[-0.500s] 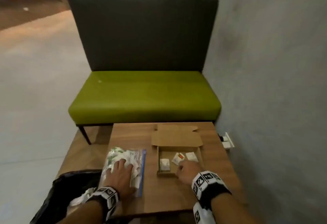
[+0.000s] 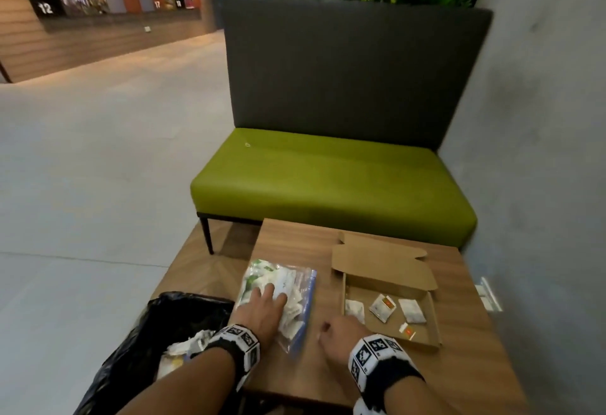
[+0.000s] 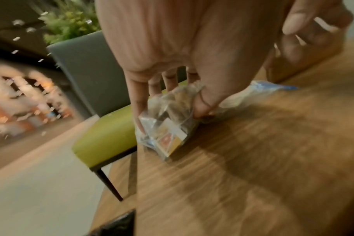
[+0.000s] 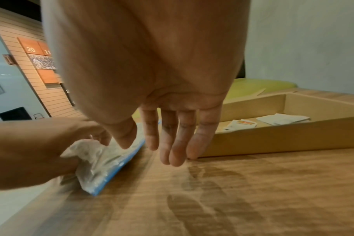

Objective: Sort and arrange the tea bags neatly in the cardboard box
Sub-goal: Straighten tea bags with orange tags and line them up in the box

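in cardboard box [image 2: 423, 344]: few tea bags [image 2: 382, 307] loose, unaligned; most in plastic bag [image 2: 288, 286] under flat left hand [image 2: 262, 311]; right hand [image 4: 152, 95] relaxed, empty.

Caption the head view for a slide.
Left hand rests on the tea-bag pouch; empty right hand beside the cardboard box.
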The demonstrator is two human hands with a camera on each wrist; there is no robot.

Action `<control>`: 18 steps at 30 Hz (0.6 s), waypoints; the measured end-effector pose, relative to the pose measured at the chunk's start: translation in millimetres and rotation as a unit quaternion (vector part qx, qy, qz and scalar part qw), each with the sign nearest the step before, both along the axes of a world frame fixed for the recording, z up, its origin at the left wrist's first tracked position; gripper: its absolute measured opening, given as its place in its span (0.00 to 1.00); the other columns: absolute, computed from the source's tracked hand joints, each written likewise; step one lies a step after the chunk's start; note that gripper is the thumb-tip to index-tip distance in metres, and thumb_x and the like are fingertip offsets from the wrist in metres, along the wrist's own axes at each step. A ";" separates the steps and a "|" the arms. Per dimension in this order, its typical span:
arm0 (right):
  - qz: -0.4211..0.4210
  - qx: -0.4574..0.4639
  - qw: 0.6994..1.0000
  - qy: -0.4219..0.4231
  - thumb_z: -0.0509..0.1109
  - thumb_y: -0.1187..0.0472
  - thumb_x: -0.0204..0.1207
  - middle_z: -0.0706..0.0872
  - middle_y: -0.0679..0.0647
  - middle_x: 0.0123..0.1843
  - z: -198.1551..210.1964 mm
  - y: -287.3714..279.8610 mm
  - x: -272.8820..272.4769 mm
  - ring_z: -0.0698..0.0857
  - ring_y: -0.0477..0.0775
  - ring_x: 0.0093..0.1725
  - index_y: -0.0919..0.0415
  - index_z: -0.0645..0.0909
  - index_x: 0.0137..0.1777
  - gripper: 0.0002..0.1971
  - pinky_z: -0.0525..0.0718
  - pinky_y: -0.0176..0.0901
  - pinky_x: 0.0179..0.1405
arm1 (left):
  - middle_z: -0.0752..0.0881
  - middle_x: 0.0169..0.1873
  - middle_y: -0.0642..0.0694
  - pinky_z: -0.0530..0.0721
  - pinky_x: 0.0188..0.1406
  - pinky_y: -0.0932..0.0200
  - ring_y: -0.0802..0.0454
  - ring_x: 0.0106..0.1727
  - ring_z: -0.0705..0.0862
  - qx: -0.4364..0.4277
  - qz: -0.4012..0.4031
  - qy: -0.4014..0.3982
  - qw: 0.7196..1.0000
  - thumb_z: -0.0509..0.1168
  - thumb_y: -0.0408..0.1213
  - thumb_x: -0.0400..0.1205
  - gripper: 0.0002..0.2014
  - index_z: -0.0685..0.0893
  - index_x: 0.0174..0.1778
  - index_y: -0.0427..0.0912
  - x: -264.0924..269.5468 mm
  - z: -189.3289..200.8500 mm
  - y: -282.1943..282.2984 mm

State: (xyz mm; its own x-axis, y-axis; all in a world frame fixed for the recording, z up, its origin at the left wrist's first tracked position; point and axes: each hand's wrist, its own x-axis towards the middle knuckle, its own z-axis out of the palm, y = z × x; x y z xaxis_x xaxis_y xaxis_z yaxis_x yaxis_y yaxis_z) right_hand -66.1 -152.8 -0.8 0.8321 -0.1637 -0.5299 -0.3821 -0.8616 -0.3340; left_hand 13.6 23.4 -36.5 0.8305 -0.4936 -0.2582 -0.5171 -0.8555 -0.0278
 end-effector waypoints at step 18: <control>-0.104 0.125 0.964 -0.213 0.67 0.53 0.85 0.88 0.53 0.49 67.4 -17.6 97.9 0.84 0.55 0.48 0.54 0.86 0.54 0.08 0.73 0.39 0.44 | 0.76 0.52 0.44 0.69 0.41 0.51 0.42 0.52 0.76 -0.243 0.018 -0.057 0.968 0.63 0.41 0.73 0.12 0.69 0.49 0.46 41.5 64.0 -48.5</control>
State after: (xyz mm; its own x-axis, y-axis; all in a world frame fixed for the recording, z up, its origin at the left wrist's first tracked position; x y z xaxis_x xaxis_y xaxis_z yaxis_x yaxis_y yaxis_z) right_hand 31.8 -170.4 66.6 0.9460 -0.2613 -0.1919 -0.3197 -0.6541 -0.6855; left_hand 55.1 -25.1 27.6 0.8590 -0.5037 0.0911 -0.5036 -0.7997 0.3270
